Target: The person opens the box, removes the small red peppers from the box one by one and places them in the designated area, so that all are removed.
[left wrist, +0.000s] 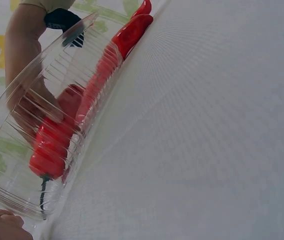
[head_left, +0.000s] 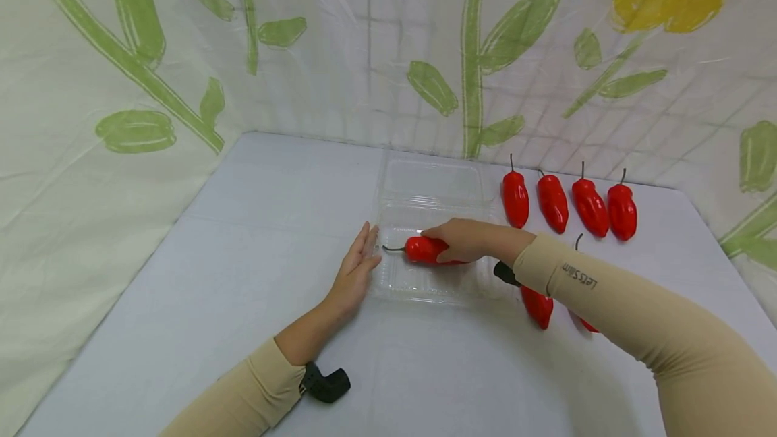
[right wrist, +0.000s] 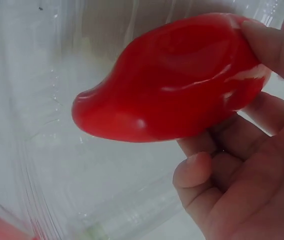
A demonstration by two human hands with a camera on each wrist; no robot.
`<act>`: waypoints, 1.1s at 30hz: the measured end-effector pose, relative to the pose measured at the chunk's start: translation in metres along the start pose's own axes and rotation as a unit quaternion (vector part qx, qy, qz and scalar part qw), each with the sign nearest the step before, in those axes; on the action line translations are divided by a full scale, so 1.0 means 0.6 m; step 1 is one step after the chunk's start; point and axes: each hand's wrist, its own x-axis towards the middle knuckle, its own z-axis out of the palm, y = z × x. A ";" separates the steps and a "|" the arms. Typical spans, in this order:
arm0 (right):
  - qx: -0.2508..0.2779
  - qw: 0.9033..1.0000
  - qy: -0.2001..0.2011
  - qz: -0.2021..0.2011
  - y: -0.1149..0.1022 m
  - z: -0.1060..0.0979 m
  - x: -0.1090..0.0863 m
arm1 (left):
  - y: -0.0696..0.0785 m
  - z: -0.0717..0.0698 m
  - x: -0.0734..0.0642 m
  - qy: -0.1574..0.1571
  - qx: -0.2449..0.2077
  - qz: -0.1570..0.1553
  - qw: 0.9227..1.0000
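My right hand [head_left: 464, 241] grips a glossy red pepper [head_left: 423, 249] between thumb and fingers. The pepper lies sideways inside the base of a clear plastic clamshell box [head_left: 413, 288], its thin green stem pointing left. In the right wrist view the blunt tip of the pepper [right wrist: 147, 85] shows over the clear plastic, with the thumb and fingers around its stem half. My left hand [head_left: 352, 275] rests against the box's left side, fingers fairly straight and thumb at the rim. The left wrist view shows the pepper [left wrist: 49, 150] through the clear wall.
The box's lid [head_left: 434, 177] lies open towards the back. Right of it, several red peppers [head_left: 554, 202] stand in a row, stems away from me. Nearer, another pepper [head_left: 537, 305] and one more [head_left: 587, 324] are partly hidden by my right arm. A flower-printed curtain [head_left: 364, 52] hangs behind the table.
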 end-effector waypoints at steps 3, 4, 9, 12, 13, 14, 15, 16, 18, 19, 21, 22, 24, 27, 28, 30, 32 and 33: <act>0.004 1.000 0.003 -0.008 0.000 0.001 0.000 | -0.001 0.000 0.001 -0.002 0.000 0.003 1.000; 0.006 1.000 0.003 -0.009 0.000 0.002 -0.001 | -0.001 0.000 0.001 -0.001 -0.001 0.002 1.000; 0.021 1.000 0.001 -0.016 -0.003 0.003 -0.002 | -0.001 0.000 0.001 0.000 -0.001 -0.004 1.000; 0.021 1.000 0.002 -0.019 -0.004 0.003 -0.004 | 0.000 0.000 0.000 0.001 0.002 -0.006 1.000; 0.021 1.000 0.004 -0.019 -0.003 0.003 -0.004 | 0.000 -0.001 -0.001 -0.001 0.003 -0.004 1.000; 0.021 1.000 0.006 -0.020 -0.003 0.003 -0.005 | 0.000 0.000 -0.001 -0.002 0.004 -0.002 1.000; 0.020 0.999 0.008 -0.024 -0.003 0.003 -0.005 | 0.000 0.000 -0.001 -0.002 0.005 -0.002 1.000; 0.020 0.999 0.010 -0.028 -0.002 0.003 -0.006 | 0.000 0.000 -0.001 -0.002 0.006 -0.003 1.000; 0.029 0.999 0.015 -0.034 0.000 0.003 -0.007 | 0.001 0.000 -0.001 -0.002 0.007 -0.004 1.000; 0.035 0.999 0.016 -0.036 0.000 0.003 -0.008 | 0.001 0.000 -0.001 -0.001 0.008 -0.004 1.000; 0.046 0.998 0.018 -0.040 0.000 0.003 -0.009 | 0.002 0.001 -0.001 0.001 0.008 -0.007 1.000; 0.051 0.998 0.018 -0.040 0.000 0.004 -0.009 | 0.002 0.001 -0.001 0.000 0.007 -0.006 1.000; 0.059 0.997 0.015 -0.042 0.000 0.004 -0.010 | 0.003 0.001 -0.001 0.000 0.005 -0.005 1.000; 0.062 0.997 0.008 -0.047 -0.002 0.004 -0.011 | 0.003 0.002 0.000 0.001 0.002 -0.006 1.000; 0.063 0.997 0.006 -0.049 -0.002 0.003 -0.012 | 0.003 0.002 0.000 0.001 0.003 -0.005 1.000; 0.063 0.996 0.002 -0.058 -0.003 0.002 -0.013 | 0.002 0.001 0.000 0.001 0.006 -0.006 1.000; 0.063 0.996 0.001 -0.068 -0.003 0.003 -0.015 | 0.001 0.001 0.000 0.003 0.008 -0.007 1.000; 0.065 0.995 0.000 -0.073 -0.003 0.003 -0.016 | 0.001 0.001 0.000 0.003 0.009 -0.008 1.000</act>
